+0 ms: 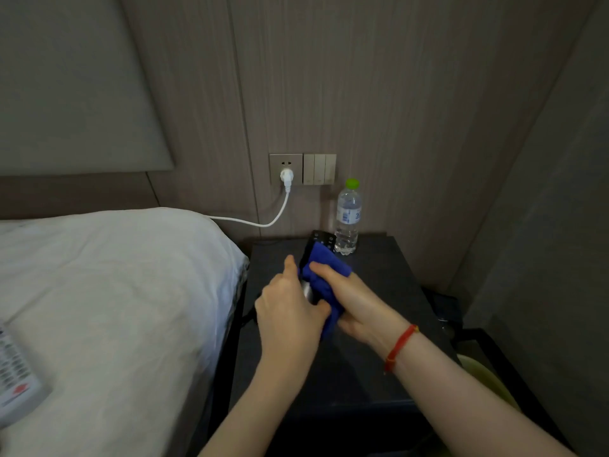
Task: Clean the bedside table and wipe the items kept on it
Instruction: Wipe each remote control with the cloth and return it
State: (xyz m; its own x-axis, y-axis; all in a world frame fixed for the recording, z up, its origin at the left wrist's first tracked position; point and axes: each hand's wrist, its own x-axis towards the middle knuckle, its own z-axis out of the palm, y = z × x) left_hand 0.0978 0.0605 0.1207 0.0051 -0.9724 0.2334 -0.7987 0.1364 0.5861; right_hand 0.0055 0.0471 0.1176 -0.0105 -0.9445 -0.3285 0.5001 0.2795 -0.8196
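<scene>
- Blue cloth (324, 278) is wrapped round a black remote (319, 241), which is lifted off the table (389, 291) so every side can be rubbed.
- Left hand (290, 311) grips the remote's near end, fingers curled, thumb up along its edge; it serves as the steadying hold.
- Right hand (357, 305) closes round the cloth and presses it on the remote.
- Bottle (347, 219) stands upright at the table's back, just beside the remote's far tip, likely awaiting its wipe.
- White remote (16, 374) lies on the bed (115, 275), probably set aside there.
</scene>
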